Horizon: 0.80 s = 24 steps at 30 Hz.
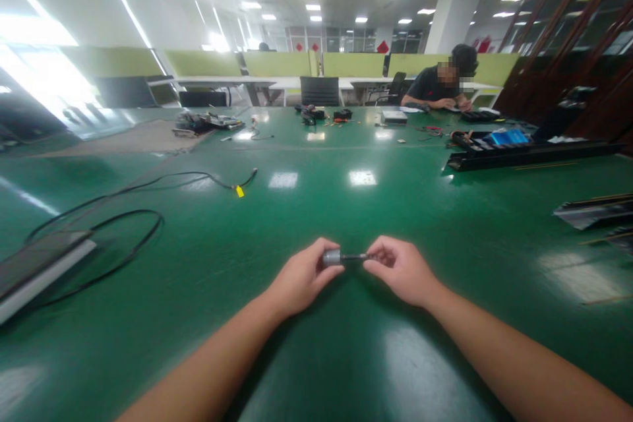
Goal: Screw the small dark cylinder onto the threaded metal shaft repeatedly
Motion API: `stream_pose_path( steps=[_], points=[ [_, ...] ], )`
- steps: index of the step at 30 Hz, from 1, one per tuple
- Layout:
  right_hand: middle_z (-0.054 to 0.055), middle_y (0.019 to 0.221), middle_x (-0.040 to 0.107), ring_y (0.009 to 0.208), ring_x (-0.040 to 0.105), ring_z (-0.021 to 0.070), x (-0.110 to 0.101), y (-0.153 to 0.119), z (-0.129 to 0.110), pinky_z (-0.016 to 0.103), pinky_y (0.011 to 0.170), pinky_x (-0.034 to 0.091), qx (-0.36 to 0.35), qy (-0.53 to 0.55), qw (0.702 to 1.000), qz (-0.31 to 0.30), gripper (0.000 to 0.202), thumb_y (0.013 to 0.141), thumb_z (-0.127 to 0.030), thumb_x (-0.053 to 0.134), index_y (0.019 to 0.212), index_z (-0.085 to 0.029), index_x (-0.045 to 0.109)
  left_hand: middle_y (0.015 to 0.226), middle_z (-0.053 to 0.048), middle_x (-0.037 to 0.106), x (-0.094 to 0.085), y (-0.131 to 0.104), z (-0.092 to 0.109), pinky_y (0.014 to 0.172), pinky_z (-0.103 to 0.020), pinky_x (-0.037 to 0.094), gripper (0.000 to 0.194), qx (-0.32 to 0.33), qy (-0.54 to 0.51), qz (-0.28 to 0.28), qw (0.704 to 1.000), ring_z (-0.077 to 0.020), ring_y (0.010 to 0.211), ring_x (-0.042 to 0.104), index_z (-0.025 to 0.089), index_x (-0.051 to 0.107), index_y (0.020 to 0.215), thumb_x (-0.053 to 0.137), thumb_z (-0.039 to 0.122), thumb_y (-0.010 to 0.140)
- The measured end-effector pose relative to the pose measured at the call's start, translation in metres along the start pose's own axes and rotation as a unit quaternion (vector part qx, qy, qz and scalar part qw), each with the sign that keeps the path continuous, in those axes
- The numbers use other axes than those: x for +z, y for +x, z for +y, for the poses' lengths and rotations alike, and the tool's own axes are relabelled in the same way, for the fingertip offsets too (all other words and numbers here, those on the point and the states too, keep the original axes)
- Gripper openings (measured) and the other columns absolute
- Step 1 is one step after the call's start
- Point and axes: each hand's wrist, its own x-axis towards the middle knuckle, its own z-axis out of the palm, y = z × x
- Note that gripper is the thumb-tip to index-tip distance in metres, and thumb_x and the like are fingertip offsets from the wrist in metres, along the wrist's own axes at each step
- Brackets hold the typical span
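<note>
Two bare hands are facing each other over a green table (316,208), their fingers only a short gap apart. The left hand (299,280) is gripping a grey metallic cylinder (332,257): the thumb is pressing from the near side, the index finger is curving over the far side, and they're standing apart by just the cylinder's thickness. Out of its end a thin dark rod (353,257) is reaching across to the right hand (408,270), whose thumb and fingertips are pinching the other end, drawn close together. Those fingertips are hiding that end, so I can't tell its shape, nor whether rod and cylinder are forming one piece.

Beyond the left fingers, off to their left, a black cable (173,175) with a yellow tag (240,191) is lying on the tabletop; farther left of them a flat, dark-topped case (42,260) is resting. Well beyond the right fingers, to their right, a long black rail (529,155) is lying. Farther past them, a person in a dark shirt (428,87) is leaning over the table.
</note>
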Motion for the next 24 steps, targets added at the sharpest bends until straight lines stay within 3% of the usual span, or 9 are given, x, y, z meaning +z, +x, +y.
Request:
stream_pose_path(
  steps=[3, 5, 8, 12, 14, 17, 20, 24],
  points=[
    [0.001, 0.069, 0.065, 0.059, 0.056, 0.0131, 0.0, 0.0, 0.001, 0.024, 0.057, 0.042, 0.0, 0.009, 1.0, 0.011, 0.012, 0.079, -0.027, 0.067, 0.083, -0.016, 0.066, 0.098, 0.0, 0.061, 0.0, 0.002, -0.002, 0.074, -0.029, 0.043, 0.028, -0.002, -0.019, 0.025, 1.0, -0.017, 0.082, 0.057, 0.025, 0.052, 0.114, 0.058, 0.039, 0.091],
    [0.001, 0.07, 0.065, 0.06, 0.056, 0.0131, 0.001, 0.0, 0.002, 0.024, 0.058, 0.043, 0.002, 0.014, 1.0, 0.014, 0.013, 0.079, -0.028, 0.068, 0.084, -0.016, 0.066, 0.093, 0.0, 0.058, -0.001, 0.004, -0.004, 0.072, -0.027, 0.042, 0.028, -0.009, -0.05, 0.084, 0.995, -0.0157, 0.078, 0.054, 0.023, 0.048, 0.111, 0.06, 0.037, 0.09],
    [0.0, 0.069, 0.064, 0.059, 0.056, 0.0128, 0.002, 0.0, 0.002, 0.024, 0.058, 0.043, 0.006, 0.02, 1.0, 0.012, 0.014, 0.079, -0.028, 0.068, 0.085, -0.016, 0.066, 0.079, 0.003, 0.051, -0.004, 0.008, -0.011, 0.066, -0.024, 0.039, 0.027, -0.025, -0.14, 0.175, 0.974, -0.0127, 0.067, 0.049, 0.021, 0.043, 0.096, 0.063, 0.038, 0.087],
    [-0.001, 0.067, 0.061, 0.058, 0.054, 0.0119, 0.005, 0.0, 0.001, 0.023, 0.058, 0.041, 0.006, 0.025, 1.0, 0.001, 0.012, 0.078, -0.027, 0.068, 0.085, -0.016, 0.067, 0.066, 0.005, 0.05, -0.011, 0.01, -0.021, 0.06, -0.022, 0.037, 0.038, -0.049, -0.253, 0.211, 0.943, -0.0116, 0.06, 0.05, 0.02, 0.036, 0.075, 0.067, 0.04, 0.083],
    [-0.001, 0.067, 0.061, 0.059, 0.053, 0.0117, 0.007, -0.001, 0.0, 0.023, 0.058, 0.041, 0.002, 0.024, 1.0, -0.003, 0.012, 0.078, -0.026, 0.068, 0.085, -0.016, 0.067, 0.065, 0.003, 0.054, -0.017, 0.01, -0.023, 0.061, -0.023, 0.04, 0.045, -0.057, -0.268, 0.219, 0.936, -0.0132, 0.064, 0.056, 0.019, 0.033, 0.067, 0.073, 0.037, 0.078],
    [-0.002, 0.065, 0.06, 0.058, 0.053, 0.0115, 0.007, -0.003, -0.002, 0.023, 0.058, 0.041, -0.007, 0.026, 1.0, -0.009, 0.011, 0.078, -0.026, 0.068, 0.084, -0.016, 0.067, 0.081, -0.005, 0.067, -0.032, 0.007, -0.019, 0.077, -0.028, 0.048, 0.051, -0.064, -0.271, 0.249, 0.928, -0.0205, 0.088, 0.066, 0.018, 0.032, 0.058, 0.078, 0.035, 0.072],
    [-0.002, 0.064, 0.06, 0.058, 0.053, 0.0113, 0.008, -0.005, -0.006, 0.022, 0.057, 0.041, -0.022, 0.017, 0.999, -0.019, 0.011, 0.078, -0.025, 0.069, 0.084, -0.016, 0.068, 0.098, -0.009, 0.072, -0.057, -0.003, -0.015, 0.095, -0.038, 0.049, 0.046, -0.088, -0.291, 0.308, 0.902, -0.0257, 0.103, 0.067, 0.019, 0.04, 0.067, 0.081, 0.039, 0.066],
    [-0.001, 0.064, 0.061, 0.058, 0.054, 0.0113, 0.01, -0.006, -0.009, 0.021, 0.056, 0.041, -0.035, 0.009, 0.999, -0.029, 0.011, 0.078, -0.025, 0.069, 0.084, -0.016, 0.068, 0.102, -0.004, 0.071, -0.096, -0.049, -0.024, 0.094, -0.044, 0.054, 0.063, -0.143, -0.202, 0.34, 0.907, -0.0257, 0.098, 0.069, 0.023, 0.047, 0.097, 0.087, 0.05, 0.057]
  ],
)
